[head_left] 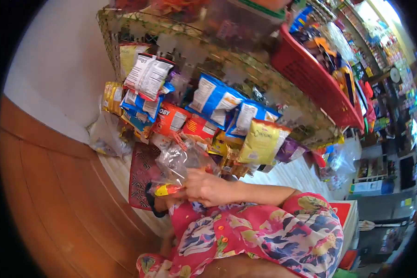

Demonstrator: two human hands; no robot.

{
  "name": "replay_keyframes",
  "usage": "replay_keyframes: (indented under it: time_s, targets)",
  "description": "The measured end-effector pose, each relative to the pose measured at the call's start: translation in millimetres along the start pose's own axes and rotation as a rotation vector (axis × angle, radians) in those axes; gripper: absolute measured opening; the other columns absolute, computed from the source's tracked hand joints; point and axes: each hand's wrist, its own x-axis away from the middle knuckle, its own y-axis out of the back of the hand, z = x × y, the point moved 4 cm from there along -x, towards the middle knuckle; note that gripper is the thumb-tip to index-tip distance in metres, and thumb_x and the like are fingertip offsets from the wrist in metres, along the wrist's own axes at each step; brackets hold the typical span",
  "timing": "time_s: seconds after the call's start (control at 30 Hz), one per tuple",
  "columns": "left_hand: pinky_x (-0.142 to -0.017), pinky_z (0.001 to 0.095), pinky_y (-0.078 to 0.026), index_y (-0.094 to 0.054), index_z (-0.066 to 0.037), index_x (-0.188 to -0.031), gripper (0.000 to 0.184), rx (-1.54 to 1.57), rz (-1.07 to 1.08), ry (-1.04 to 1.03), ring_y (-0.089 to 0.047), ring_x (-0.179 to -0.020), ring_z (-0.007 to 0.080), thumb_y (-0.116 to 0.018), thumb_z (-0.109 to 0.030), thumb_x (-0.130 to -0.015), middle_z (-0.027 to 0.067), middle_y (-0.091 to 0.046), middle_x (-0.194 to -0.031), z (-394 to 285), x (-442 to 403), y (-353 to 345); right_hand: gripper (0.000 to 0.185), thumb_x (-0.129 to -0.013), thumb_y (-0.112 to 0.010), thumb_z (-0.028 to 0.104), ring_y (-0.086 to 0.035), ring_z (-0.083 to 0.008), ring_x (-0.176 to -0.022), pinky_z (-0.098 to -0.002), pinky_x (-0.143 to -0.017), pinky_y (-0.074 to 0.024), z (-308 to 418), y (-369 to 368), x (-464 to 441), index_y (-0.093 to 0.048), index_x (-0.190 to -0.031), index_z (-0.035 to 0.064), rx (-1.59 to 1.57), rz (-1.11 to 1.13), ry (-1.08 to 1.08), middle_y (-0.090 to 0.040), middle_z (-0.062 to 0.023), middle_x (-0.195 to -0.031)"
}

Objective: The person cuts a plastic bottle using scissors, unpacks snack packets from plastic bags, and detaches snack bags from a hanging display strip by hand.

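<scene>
The right hand has its fingers closed on the clear bag, between the dress and the snack packs. The yellow-red packet is just at these fingers; whether it lies inside the bag, I cannot tell. The left hand is only a blur, so its grasp I cannot tell. It is good to pinch thin plastic lightly, near its edge.

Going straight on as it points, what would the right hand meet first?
The yellow-and-red packet, which seems to touch the right hand; beyond, perhaps the mat, though depth is unclear.
</scene>
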Motion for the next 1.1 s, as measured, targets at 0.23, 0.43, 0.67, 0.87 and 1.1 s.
replay_keyframes:
  time_s: [0.23,0.43,0.67,0.87,1.1]
  targets:
    - [-0.074,0.0318,-0.046,-0.056,0.003,-0.106,0.031,0.099,-0.584,-0.242,-0.057,-0.082,0.0183,-0.056,-0.021,-0.086,0.0116,-0.061,-0.092,-72.8,-122.7,169.6,0.015,-0.063,-0.065,0.011,-0.05,-0.0307,-0.073,-0.0397,-0.067,-0.0423,-17.9,54.1,35.1,-0.054,-0.068,0.0028,0.014,-0.137,0.088,-0.051,-0.012,-0.071]
    - [-0.08,0.0257,-0.043,-0.056,-0.003,-0.112,0.026,0.4,-0.026,-0.83,-0.053,-0.094,0.0129,-0.054,-0.006,-0.086,0.0049,-0.057,-0.105,-352.4,-93.1,179.1,0.011,-0.066,-0.063,0.006,-0.052,-0.0321,-0.075,-0.04,-0.067,-0.0422,-52.6,97.9,46.1,-0.054,-0.069,0.0014,-0.032,-0.182,-0.111,-0.052,-0.0126,-0.07]
    - [-0.085,0.0274,-0.042,-0.055,-0.002,-0.112,0.028,0.037,0.357,-0.902,-0.052,-0.098,0.0141,-0.055,-0.013,-0.086,0.0065,-0.056,-0.105,-369.1,-120.2,90.2,0.015,-0.073,-0.067,0.01,-0.05,-0.0245,-0.069,-0.034,-0.062,-0.0384,-93.9,102.7,73.7,-0.056,-0.072,-0.0001,-0.038,-0.204,-0.305,-0.052,-0.0101,-0.069]
    - [-0.073,0.023,-0.045,-0.057,0.001,-0.094,0.017,0.311,0.422,-0.714,-0.054,-0.08,0.0066,-0.06,-0.012,-0.083,-0.0001,-0.059,-0.084,-371.4,-146.8,83.1,0.016,-0.07,-0.07,0.015,-0.055,-0.0246,-0.087,-0.0412,-0.087,-0.0374,-98.8,105.7,71.3,-0.061,-0.078,0.0045,0.415,-0.285,-0.221,-0.058,-0.0068,-0.088]
    - [-0.075,0.0233,-0.045,-0.058,-0.002,-0.09,0.008,0.598,0.375,-0.728,-0.055,-0.081,0.007,-0.058,-0.008,-0.085,0.0008,-0.06,-0.083,-364.0,-140.7,84.2,0.009,-0.067,-0.065,0.012,-0.058,-0.0258,-0.085,-0.0448,-0.096,-0.0324,-96.8,84.4,71.4,-0.061,-0.074,0.0085,0.428,-0.124,-0.25,-0.06,-0.0072,-0.081]
